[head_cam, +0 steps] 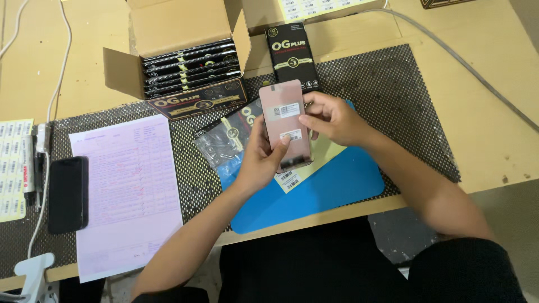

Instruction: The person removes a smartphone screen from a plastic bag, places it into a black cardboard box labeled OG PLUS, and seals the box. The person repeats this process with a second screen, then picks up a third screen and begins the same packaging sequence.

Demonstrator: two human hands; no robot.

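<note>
A pale wooden table [494,129] is carrying a black dotted mat [393,84], and only the tabletop and a strip of grey floor are showing of the room. Going from the left, one sticker sheet [12,168] is lying at the edge, one black phone [68,194] is resting face up beside it, and one pink form [126,193] is covering the mat next to that. Further along, one open cardboard box [179,45] is holding several black packs, too tightly stacked to count, and one blue pad [320,191] is lying under the hands. The left hand [261,160] is wrapping its curled fingers around the lower part of one rose-coloured phone panel [287,124], held upright above the blue pad. The right hand [334,119] is pinching the panel's right edge with narrowed fingers. One black flat box [291,56] is lying just behind the panel.
</note>
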